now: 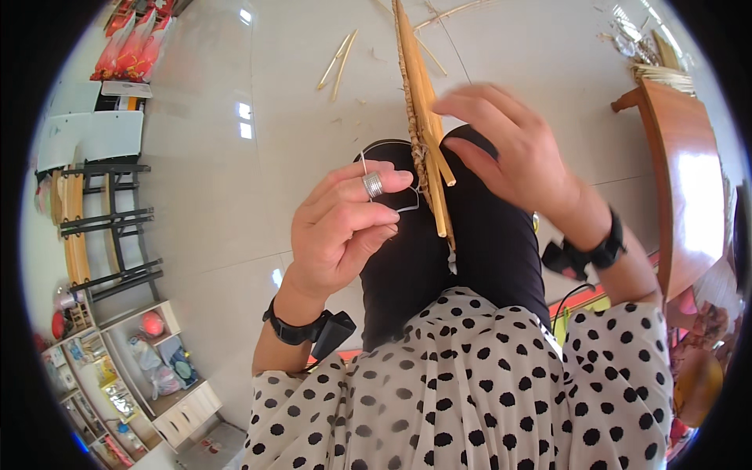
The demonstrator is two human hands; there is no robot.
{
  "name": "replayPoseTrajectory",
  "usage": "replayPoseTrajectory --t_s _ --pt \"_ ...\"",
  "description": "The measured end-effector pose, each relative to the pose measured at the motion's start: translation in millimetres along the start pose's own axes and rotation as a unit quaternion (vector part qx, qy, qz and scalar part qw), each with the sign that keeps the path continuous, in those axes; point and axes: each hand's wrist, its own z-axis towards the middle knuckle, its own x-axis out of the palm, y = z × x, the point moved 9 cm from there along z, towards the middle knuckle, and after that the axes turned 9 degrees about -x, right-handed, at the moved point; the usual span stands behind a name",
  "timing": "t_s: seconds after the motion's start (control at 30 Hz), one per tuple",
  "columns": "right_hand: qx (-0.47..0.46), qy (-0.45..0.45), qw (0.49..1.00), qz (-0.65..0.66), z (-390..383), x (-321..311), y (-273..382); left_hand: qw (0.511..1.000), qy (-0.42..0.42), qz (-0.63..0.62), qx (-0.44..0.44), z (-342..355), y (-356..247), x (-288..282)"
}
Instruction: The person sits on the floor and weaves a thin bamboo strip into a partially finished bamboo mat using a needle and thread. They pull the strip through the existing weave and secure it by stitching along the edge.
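Observation:
A woven bamboo piece (417, 94) stands on edge between my knees and runs away from me over the floor. My left hand (345, 227), with a metal thimble ring on one finger, pinches a thin wire or needle (407, 207) just left of the weave. My right hand (513, 149) hovers to the right of the bamboo with fingers spread and touches nothing I can see. Both wrists wear black bands with small devices.
Loose bamboo strips (338, 63) lie on the pale tiled floor (258, 180) ahead. A wooden table (681, 164) stands at the right with more strips on it. Black racks (110, 227) and shelves (133, 376) line the left side.

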Motion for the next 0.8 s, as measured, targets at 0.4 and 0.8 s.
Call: replayPoseTrajectory --t_s 0.4,0.8 --pt "0.124 -0.144 0.967 0.167 -83 32 20 0.994 0.072 0.074 0.025 17 -3 20" --pt "0.073 -0.167 0.972 0.146 -83 33 31 0.961 0.108 0.183 0.177 23 -14 28"
